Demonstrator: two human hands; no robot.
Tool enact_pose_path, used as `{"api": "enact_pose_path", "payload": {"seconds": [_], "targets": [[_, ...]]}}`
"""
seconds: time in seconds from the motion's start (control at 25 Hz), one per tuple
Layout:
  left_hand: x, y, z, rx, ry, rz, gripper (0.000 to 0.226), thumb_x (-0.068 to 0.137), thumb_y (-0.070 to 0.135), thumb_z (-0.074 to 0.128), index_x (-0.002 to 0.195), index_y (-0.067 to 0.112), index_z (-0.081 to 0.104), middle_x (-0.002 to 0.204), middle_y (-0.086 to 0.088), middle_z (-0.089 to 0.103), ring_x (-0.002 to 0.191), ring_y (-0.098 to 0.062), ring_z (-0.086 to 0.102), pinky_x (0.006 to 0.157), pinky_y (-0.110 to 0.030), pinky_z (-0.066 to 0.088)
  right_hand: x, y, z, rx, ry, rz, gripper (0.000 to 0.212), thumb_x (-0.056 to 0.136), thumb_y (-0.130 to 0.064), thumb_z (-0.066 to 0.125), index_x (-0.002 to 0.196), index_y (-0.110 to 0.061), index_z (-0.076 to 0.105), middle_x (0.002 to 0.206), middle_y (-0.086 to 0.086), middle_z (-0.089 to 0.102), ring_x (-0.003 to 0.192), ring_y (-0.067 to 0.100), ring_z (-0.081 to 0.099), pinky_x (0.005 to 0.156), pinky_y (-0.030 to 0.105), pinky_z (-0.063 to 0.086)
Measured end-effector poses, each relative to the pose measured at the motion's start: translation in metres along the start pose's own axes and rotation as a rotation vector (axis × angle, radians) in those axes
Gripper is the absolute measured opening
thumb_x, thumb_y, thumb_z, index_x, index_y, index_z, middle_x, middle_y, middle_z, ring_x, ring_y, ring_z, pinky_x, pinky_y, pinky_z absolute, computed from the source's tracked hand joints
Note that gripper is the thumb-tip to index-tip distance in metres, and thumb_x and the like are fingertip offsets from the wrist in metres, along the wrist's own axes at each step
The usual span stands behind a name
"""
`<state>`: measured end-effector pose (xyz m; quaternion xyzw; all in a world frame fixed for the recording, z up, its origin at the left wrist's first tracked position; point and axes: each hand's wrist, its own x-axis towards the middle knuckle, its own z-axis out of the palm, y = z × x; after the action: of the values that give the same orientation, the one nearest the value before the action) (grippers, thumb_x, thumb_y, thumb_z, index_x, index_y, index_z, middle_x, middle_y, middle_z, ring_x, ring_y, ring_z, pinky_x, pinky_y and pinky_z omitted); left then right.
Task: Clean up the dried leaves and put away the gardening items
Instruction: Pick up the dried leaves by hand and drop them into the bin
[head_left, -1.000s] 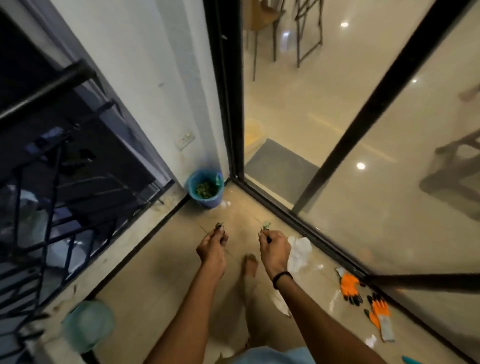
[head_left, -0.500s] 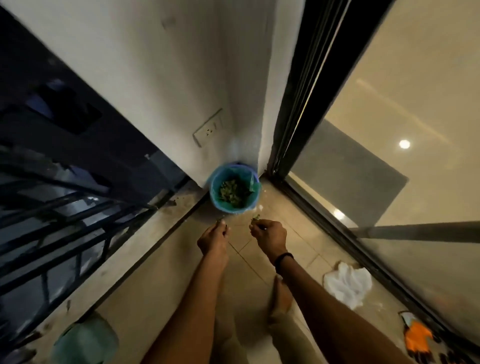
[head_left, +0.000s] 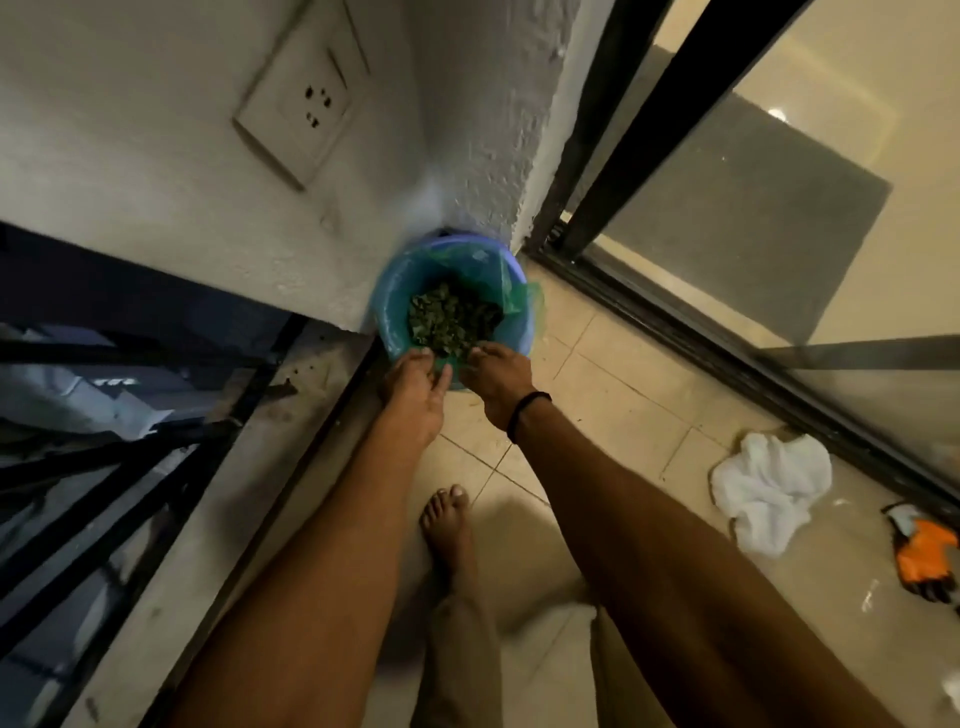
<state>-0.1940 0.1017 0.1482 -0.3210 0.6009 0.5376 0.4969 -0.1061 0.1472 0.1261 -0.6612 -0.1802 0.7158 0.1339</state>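
Note:
A small blue bin (head_left: 382, 306) with a green liner (head_left: 511, 291) stands on the floor in the corner between the white wall and the glass door. Dark green dried leaves (head_left: 452, 317) fill its bottom. Both my hands reach over its near rim. My left hand (head_left: 415, 389) has its fingers stretched toward the leaves and its thumb spread. My right hand (head_left: 496, 379), with a black band on the wrist, bends its fingers down over the rim, so its fingertips and anything in them are hidden.
A crumpled white cloth (head_left: 769, 488) and an orange-and-black glove (head_left: 927, 551) lie on the tiles at the right, beside the sliding glass door's black frame (head_left: 623, 130). A black railing (head_left: 104, 467) runs along the left. My bare foot (head_left: 447, 525) stands behind the bin.
I have moved in close to the bin. Both hands, which pinched small green bits above the floor, now reach over the bin's rim.

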Motion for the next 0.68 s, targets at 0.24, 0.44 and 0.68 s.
{"api": "enact_pose_path", "payload": {"seconds": [0.24, 0.44, 0.68], "targets": [[-0.122, 0.018, -0.027, 0.228, -0.04, -0.032, 0.011, 0.1, 0.015, 0.058, 0.107, 0.006, 0.06, 0.108, -0.011, 0.064, 0.106, -0.019, 0.061, 0.091, -0.029, 0.05, -0.141, -0.026, -0.035, 0.268, 0.159, 0.099, 0.015, 0.084, 0.012, 0.062, 0.073, 0.0, 0.063, 0.078, 0.011, 0.058, 0.08, 0.024, 0.058, 0.078, 0.033, 0.058], [-0.272, 0.008, -0.036, 0.476, -0.082, 0.005, 0.036, 0.095, 0.008, 0.063, 0.128, -0.005, 0.057, 0.104, -0.016, 0.068, 0.095, -0.023, 0.068, 0.083, -0.031, 0.056, -0.301, -0.057, -0.091, 0.501, 0.261, 0.069, 0.01, 0.085, 0.012, 0.061, 0.09, 0.005, 0.066, 0.088, 0.014, 0.063, 0.084, 0.024, 0.062, 0.071, 0.027, 0.06], [-0.427, -0.065, -0.029, 0.745, -0.194, 0.011, 0.035, 0.097, 0.012, 0.062, 0.127, -0.005, 0.058, 0.118, -0.02, 0.066, 0.098, -0.025, 0.066, 0.097, -0.037, 0.052, -0.454, -0.035, -0.191, 0.785, 0.389, 0.019, 0.014, 0.088, 0.011, 0.06, 0.101, 0.009, 0.063, 0.089, 0.016, 0.063, 0.079, 0.023, 0.063, 0.065, 0.025, 0.06]]}}
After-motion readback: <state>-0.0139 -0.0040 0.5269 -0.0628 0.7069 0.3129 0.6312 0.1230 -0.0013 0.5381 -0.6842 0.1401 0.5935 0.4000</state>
